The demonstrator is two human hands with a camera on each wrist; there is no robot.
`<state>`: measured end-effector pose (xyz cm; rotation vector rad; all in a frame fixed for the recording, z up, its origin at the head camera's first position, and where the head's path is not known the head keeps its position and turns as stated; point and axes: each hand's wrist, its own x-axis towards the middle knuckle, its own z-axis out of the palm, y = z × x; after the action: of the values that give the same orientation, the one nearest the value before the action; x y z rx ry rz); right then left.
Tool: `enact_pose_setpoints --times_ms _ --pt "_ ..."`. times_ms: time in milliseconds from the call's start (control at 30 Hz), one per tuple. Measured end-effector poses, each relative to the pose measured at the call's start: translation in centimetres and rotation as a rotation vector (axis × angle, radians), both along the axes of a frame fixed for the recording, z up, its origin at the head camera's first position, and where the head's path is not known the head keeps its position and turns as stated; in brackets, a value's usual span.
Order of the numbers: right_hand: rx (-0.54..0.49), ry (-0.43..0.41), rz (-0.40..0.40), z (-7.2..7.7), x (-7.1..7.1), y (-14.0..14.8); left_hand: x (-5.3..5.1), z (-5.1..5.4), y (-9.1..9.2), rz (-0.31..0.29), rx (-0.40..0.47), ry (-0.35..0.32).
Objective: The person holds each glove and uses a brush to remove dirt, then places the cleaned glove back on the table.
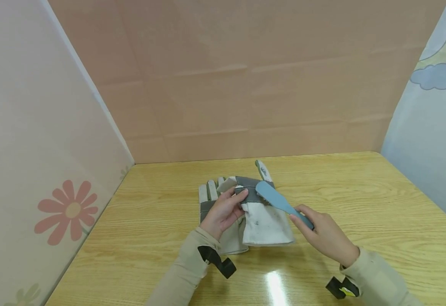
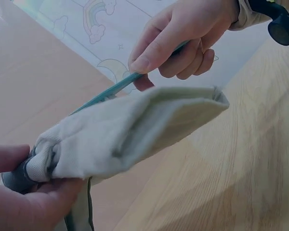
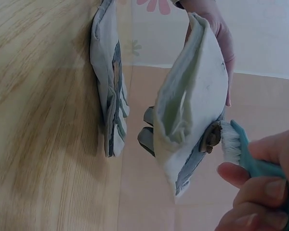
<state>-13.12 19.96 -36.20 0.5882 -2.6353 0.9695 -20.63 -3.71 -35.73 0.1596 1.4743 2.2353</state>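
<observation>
A white and grey work glove (image 1: 269, 225) is held up off the table, its cuff toward the wearer. My left hand (image 1: 224, 212) pinches its grey band between thumb and fingers. In my right hand (image 1: 328, 236) is the handle of a blue brush (image 1: 278, 200). The brush's white bristles (image 3: 230, 143) are against or very near a brown clump (image 3: 211, 137) on the glove's grey part. In the left wrist view the glove's open cuff (image 2: 173, 120) faces the camera, and the brush lies behind it.
A second glove (image 1: 233, 239) lies flat on the wooden table (image 1: 150, 229), behind and left of the held one. A brown-pink sheet (image 1: 246, 85) stands at the table's back edge, with patterned panels at the left (image 1: 47, 127) and right (image 1: 429, 140).
</observation>
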Motion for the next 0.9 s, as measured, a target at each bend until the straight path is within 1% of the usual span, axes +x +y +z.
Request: enact_pose_setpoints --times_ms 133,300,400,667,900 --pt "0.003 0.005 -0.008 0.2 0.0 0.0 0.0 0.1 -0.1 -0.009 -0.023 0.003" --pt "-0.032 0.008 -0.018 0.4 0.1 0.1 0.1 0.1 -0.1 -0.025 -0.031 0.003" --pt "-0.055 0.01 -0.023 0.5 0.2 0.0 0.2 0.1 0.1 -0.018 -0.019 -0.021" --pt "-0.065 -0.006 0.009 0.6 0.3 -0.6 0.3 0.1 0.5 0.018 0.025 -0.056" --pt "-0.075 0.01 0.014 0.4 0.2 -1.3 0.5 0.0 0.7 -0.006 0.057 -0.069"
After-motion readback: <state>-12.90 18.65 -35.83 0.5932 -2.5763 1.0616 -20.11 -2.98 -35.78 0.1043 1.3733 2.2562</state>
